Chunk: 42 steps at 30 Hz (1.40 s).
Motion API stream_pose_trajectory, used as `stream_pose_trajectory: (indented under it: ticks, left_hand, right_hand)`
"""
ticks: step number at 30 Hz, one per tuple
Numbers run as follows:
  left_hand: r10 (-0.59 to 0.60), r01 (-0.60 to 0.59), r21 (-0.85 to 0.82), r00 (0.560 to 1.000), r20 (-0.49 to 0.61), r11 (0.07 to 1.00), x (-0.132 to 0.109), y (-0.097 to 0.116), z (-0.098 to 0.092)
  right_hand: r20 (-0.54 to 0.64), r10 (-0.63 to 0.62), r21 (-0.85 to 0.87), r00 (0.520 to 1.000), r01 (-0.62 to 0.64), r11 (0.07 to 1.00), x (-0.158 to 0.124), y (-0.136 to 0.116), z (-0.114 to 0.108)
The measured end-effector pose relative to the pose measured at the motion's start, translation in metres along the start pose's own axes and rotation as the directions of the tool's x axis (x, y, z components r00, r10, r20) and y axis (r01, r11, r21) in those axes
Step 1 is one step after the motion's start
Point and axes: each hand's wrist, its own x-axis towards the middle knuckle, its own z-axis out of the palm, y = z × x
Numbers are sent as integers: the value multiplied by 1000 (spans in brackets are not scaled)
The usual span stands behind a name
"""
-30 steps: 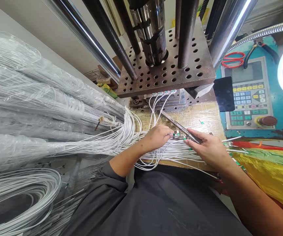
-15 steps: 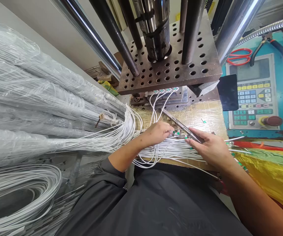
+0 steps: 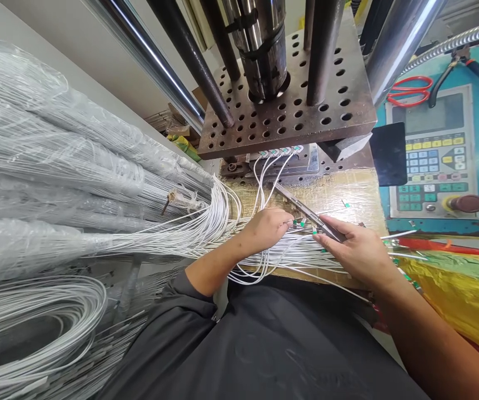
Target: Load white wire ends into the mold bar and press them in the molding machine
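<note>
Over the bundle of white cables (image 3: 198, 236), my left hand (image 3: 269, 228) pinches a thin white cable whose small green-and-metal end (image 3: 295, 223) sticks out at the fingertips. My right hand (image 3: 354, 244) grips the near end of a long narrow metal bar (image 3: 302, 208), which slants up and left toward the press bed. Close to my right thumb lies another small green piece (image 3: 315, 231). Several white cables run up to a row of green-centred ends (image 3: 281, 151) seated in the metal fixture (image 3: 306, 164) beneath the perforated press plate (image 3: 289, 122).
Plastic-wrapped cable bundles (image 3: 48, 150) fill the left side, above a coiled bundle (image 3: 68, 328). At the right stand a control panel (image 3: 431, 155) with red-handled scissors (image 3: 410, 90) and pliers (image 3: 448, 78) on it, a dark tablet-like slab (image 3: 389, 154) and yellow wrapping (image 3: 456, 294).
The view has shifted slightly, moving the control panel a little to the right. Both hands keep nearly the same place and the same hold.
</note>
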Motion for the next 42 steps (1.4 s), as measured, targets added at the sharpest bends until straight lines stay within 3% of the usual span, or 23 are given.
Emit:
stream_pose_trajectory:
  ticks: [11, 26, 36, 42]
  left_hand:
    - [-30, 33, 39, 997, -69, 999, -12, 7, 14]
    - [-69, 76, 64, 992, -104, 995, -8, 12, 16]
    - [14, 9, 190, 993, -119, 982, -3, 17, 24]
    - [-24, 48, 157, 988, -151, 986, 1, 17, 29]
  right_hand:
    - [7, -10, 16, 1000, 10, 1000, 1, 1, 0]
    - [5, -23, 24, 1000, 23, 999, 3, 6, 2]
    - [-5, -59, 2, 998, 59, 998, 1, 7, 3]
    - [-9, -61, -29, 998, 61, 998, 4, 10, 3]
